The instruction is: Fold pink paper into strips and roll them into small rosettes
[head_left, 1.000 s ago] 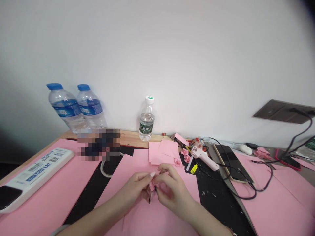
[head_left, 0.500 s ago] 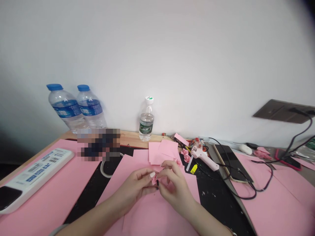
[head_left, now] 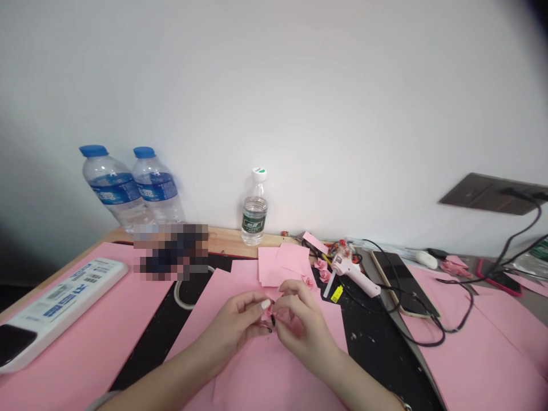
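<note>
Between the fingertips of both hands is a small pink paper flower point(head_left: 268, 311), partly hidden by the fingers. My left hand point(head_left: 242, 319) pinches it from the left, thumb on top. From the right, my right hand point(head_left: 302, 319) closes thumb and forefinger on its edge. Below them lie large pink paper sheets point(head_left: 265, 371). Just beyond the hands sit a stack of smaller pink paper pieces point(head_left: 282, 264) and several finished-looking paper roses point(head_left: 324, 276). A pale pink glue gun point(head_left: 355, 277) rests right of these.
Two blue-capped bottles point(head_left: 156, 185) and a smaller water bottle point(head_left: 254, 214) stand along the wall. A white boxed device point(head_left: 64, 308) lies left on pink paper. At right are a phone point(head_left: 405, 282), black cables point(head_left: 460, 319) and a wall socket point(head_left: 492, 194). A tape ring point(head_left: 180, 299) lies on the black mat.
The right fingertips have shifted slightly at the flower's edge, and less of its right side shows. Both hands otherwise stay in nearly the same place.
</note>
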A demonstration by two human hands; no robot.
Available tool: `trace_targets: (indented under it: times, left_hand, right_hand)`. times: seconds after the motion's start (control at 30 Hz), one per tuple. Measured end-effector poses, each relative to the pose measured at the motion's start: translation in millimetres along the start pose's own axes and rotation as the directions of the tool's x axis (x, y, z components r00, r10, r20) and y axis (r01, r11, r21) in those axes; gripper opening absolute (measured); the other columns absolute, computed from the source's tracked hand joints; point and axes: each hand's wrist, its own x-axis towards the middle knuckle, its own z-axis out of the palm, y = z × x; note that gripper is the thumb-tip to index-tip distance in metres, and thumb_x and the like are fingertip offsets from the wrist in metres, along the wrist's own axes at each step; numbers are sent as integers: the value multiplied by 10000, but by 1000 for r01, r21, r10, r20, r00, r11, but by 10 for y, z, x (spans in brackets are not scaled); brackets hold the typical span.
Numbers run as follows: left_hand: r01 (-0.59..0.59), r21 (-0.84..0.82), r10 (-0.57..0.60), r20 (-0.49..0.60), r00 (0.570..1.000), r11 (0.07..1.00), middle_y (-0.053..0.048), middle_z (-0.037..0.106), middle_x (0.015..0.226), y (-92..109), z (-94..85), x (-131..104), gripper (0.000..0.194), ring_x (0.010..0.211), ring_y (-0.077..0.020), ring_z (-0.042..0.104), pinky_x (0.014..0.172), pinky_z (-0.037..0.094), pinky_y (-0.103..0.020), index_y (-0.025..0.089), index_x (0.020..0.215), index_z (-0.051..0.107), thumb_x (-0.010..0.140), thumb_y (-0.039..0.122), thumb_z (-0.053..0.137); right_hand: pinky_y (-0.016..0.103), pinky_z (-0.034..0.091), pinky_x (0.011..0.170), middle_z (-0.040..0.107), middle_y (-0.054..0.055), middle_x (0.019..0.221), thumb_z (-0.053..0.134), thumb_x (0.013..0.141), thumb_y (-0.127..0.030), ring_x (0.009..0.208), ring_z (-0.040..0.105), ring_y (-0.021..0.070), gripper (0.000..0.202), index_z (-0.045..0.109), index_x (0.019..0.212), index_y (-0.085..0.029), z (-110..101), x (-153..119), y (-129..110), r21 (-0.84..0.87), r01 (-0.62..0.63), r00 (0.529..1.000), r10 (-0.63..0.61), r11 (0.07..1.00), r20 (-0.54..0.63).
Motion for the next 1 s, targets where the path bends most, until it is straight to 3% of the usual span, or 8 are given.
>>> trace_targets:
  times: [0.23, 0.4, 0.5, 0.7, 1.0]
  left_hand:
    - [-18, 10, 19, -23, 1000, 1000, -17, 631, 792, -17, 5, 19, 241, 696, -137, 594, 682, 479, -277, 154, 903, 688, 760, 340, 741]
    - [-58, 150, 61, -21, 998, 987, -11, 634, 690, -37, -49, 33, 211, 611, -127, 582, 605, 439, -245, 146, 794, 679, 793, 356, 702]
    - [-72, 216, 75, -5, 997, 974, -12, 628, 666, -28, -73, 44, 248, 602, -135, 582, 604, 429, -250, 142, 732, 671, 809, 378, 678]
    - [-52, 198, 49, 22, 999, 979, -21, 618, 644, -6, -60, 45, 388, 597, -143, 567, 607, 426, -261, 139, 617, 623, 815, 473, 638]
    - [-28, 236, 23, 22, 999, 971, -29, 622, 570, 12, -52, 41, 433, 574, -151, 560, 587, 394, -261, 140, 590, 633, 809, 513, 626]
  right_hand:
    - [301, 484, 827, 487, 68, 1037, 521, 713, 21, 947, 572, 188, 298, 596, 896, -202, -3, -1, 14, -3, 9, 1000, -8, 1000, 26]
    - [287, 486, 790, 484, 68, 1035, 520, 718, 18, 886, 569, 172, 286, 595, 887, -200, -2, 4, 6, -18, 22, 999, -21, 1000, 47]
    - [292, 483, 797, 483, 71, 1036, 525, 729, 10, 900, 564, 178, 265, 591, 881, -197, -1, 6, 18, -26, 34, 998, -33, 999, 57]
    - [287, 480, 795, 477, 72, 1049, 530, 733, 10, 882, 556, 167, 247, 574, 866, -193, 2, -5, 36, -21, 38, 996, -37, 999, 82]
    - [299, 483, 812, 476, 73, 1051, 522, 707, 30, 922, 558, 183, 285, 585, 865, -199, -3, -5, 7, -6, 12, 995, -11, 1000, 96]
